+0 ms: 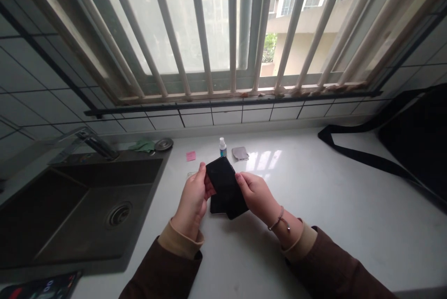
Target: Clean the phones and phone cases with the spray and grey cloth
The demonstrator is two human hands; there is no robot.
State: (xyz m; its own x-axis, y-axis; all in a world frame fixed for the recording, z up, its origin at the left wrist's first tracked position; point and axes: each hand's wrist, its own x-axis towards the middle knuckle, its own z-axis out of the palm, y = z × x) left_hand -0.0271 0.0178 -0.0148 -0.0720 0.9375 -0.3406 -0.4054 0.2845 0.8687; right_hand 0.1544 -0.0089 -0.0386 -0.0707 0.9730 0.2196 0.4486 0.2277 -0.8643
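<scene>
A black smartphone is held tilted above the counter, its dark face toward me. My left hand grips its left edge, thumb near the upper corner and fingers behind. Closed on the right edge is my right hand, with its thumb on the rim and a bracelet at the wrist. Below the phone, partly covered by it, shows a second dark flat object. Just beyond stand a small white-capped spray bottle and a folded grey cloth. A pink paper note lies to their left.
On the left is a dark sink with a faucet; a green cloth and round metal strainer rest behind it. A black strapped bag lies right. Another device with a lit screen is lower left. A barred window rises behind.
</scene>
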